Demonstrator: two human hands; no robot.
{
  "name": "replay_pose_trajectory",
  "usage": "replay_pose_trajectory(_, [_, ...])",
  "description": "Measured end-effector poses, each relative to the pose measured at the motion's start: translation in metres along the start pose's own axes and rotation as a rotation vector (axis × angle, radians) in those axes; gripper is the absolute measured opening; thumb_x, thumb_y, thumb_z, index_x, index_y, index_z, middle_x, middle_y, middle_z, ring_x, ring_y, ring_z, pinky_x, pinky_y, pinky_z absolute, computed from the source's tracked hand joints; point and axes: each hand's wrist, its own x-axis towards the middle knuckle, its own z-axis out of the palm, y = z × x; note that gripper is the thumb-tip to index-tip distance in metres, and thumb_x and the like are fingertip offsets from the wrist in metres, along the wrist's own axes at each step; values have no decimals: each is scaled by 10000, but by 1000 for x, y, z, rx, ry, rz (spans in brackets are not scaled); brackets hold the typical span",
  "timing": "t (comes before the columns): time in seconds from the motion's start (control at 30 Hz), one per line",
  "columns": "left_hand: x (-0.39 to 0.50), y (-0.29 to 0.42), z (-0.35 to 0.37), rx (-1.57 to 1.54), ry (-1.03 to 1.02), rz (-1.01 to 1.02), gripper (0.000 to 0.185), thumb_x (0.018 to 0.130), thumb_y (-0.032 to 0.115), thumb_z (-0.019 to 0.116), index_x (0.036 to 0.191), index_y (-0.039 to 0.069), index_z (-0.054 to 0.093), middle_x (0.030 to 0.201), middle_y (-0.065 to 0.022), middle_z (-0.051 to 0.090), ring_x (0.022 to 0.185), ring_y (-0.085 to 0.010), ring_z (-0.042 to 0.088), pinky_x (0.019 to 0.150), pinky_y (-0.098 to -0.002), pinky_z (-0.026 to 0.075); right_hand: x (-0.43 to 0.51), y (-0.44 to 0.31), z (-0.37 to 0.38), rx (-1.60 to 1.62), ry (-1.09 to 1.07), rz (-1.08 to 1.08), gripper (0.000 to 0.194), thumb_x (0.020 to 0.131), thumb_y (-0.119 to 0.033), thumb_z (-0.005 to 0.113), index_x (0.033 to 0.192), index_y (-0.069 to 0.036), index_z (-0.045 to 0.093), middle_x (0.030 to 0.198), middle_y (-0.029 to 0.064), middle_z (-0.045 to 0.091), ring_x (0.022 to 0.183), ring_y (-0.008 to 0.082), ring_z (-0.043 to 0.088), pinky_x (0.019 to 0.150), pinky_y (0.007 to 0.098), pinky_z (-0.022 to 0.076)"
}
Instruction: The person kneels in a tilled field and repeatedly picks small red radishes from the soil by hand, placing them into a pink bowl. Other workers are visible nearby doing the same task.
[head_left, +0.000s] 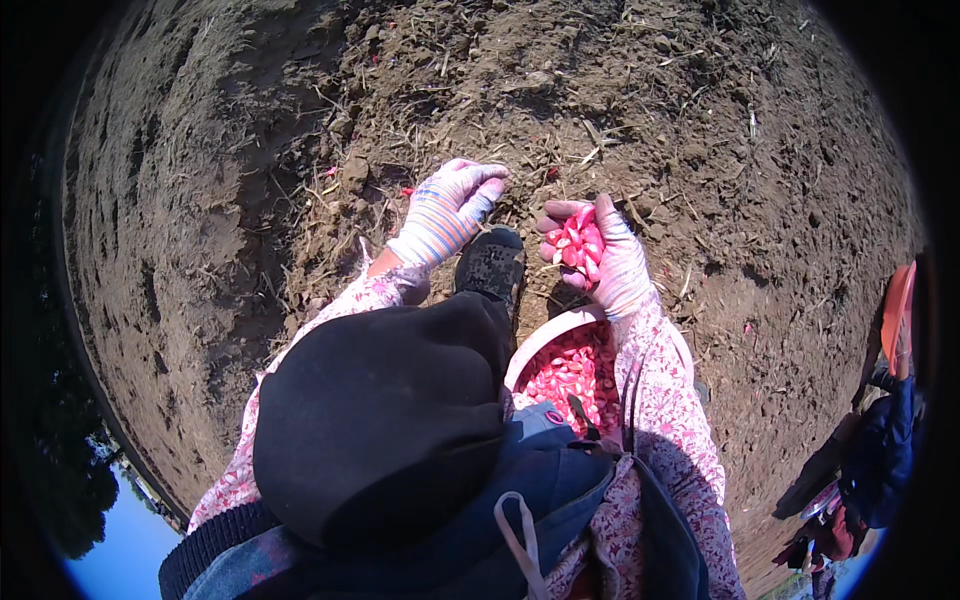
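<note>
My left hand (454, 210), in a striped knit glove, is low over the soil with thumb and fingers pinched together. Nothing shows between its fingertips. My right hand (611, 259), also gloved, is palm up and curled around a heap of pink-coated garlic cloves (579, 244). Below the right wrist stands a pale round bucket (529, 354) holding many more pink cloves (566, 375); my right sleeve hides part of it. A red piece (553, 173) lies on the ground between the hands, and another red piece (407, 192) is beside the left hand.
Cloddy soil (720, 202) with straw bits stretches all around. A dark patterned shoe (491, 260) is planted between my hands. Dark cloth (375, 420) covers much of the lower view. At far right, a person in dark blue (877, 457) is beside an orange basin (898, 311); others are behind.
</note>
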Motion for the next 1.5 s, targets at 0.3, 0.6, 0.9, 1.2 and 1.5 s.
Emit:
replay_pose_trajectory(0.3, [28,45,29,-12,-276,228,216,850,222,682,975,47,669,1074,-87,628,933,-198,629,802,-311,511,11,13,7,-48,123,124,584,875,-659,476,970,-93,586,656,13,591,468,73,554,346,183,390])
replay_pose_trajectory(0.6, [38,-22,-14,-760,41,-286,201,937,170,611,1081,32,636,874,-34,674,779,-76,620,672,-208,499,7,15,10,-13,78,119,536,917,-509,542,1026,10,615,926,138,673,677,160,685,400,182,482])
replay_pose_trajectory(0.9, [92,-106,-31,834,-102,-247,199,849,228,595,953,81,682,961,-161,687,905,-328,663,760,-431,529,15,12,-2,-8,155,114,504,922,-500,540,1042,-15,615,931,124,682,693,159,692,390,188,478])
replay_pose_trajectory(1.2, [100,-73,-37,988,-181,-225,215,848,149,567,1014,103,695,994,-119,681,928,-297,667,762,-435,542,22,-7,-13,170,30,67,657,921,-576,472,1211,10,532,1031,122,658,771,190,686,382,201,461])
replay_pose_trajectory(1.5, [31,48,28,144,-114,285,288,879,241,652,1138,115,665,1018,-122,622,917,-291,623,797,-363,506,23,-5,-23,206,-21,66,557,932,-562,465,1184,-76,565,923,66,678,718,173,696,418,213,509])
